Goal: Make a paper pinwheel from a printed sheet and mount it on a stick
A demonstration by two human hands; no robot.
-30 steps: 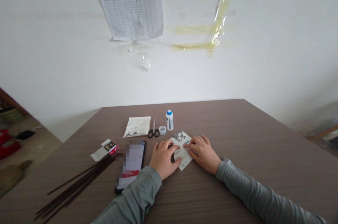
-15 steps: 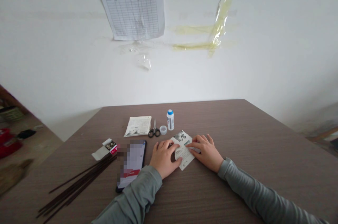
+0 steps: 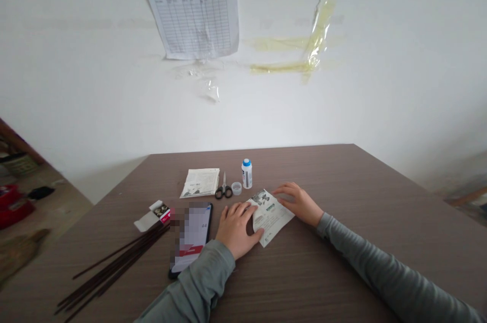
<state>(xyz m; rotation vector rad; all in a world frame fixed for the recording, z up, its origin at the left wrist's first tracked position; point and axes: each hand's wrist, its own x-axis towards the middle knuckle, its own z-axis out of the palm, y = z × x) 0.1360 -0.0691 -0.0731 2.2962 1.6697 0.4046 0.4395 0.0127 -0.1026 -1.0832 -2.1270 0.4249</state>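
A printed sheet of paper (image 3: 272, 216), turned cornerwise, lies on the brown table. My left hand (image 3: 236, 230) rests on its left edge with fingers and thumb spread; the sheet bulges a little beneath them. At the sheet's upper right edge is my right hand (image 3: 300, 203), fingers stretched out and holding nothing; I cannot tell whether its fingertips touch the paper. Just beyond the sheet stand a white bottle with a blue cap (image 3: 247, 174) and a small clear cap or cup (image 3: 236, 188). Scissors (image 3: 223, 188) with black handles lie beside them.
A stack of folded printed paper (image 3: 200, 182) lies left of the scissors. Nearer me are a phone (image 3: 192, 242), an opened small box (image 3: 154, 215) and several thin dark sticks (image 3: 114, 270). Behind the table rises a white wall with a taped form (image 3: 194, 18).
My right hand has moved off the middle of the sheet, up and to the right. More of the paper's right side now shows. My left hand stays in place.
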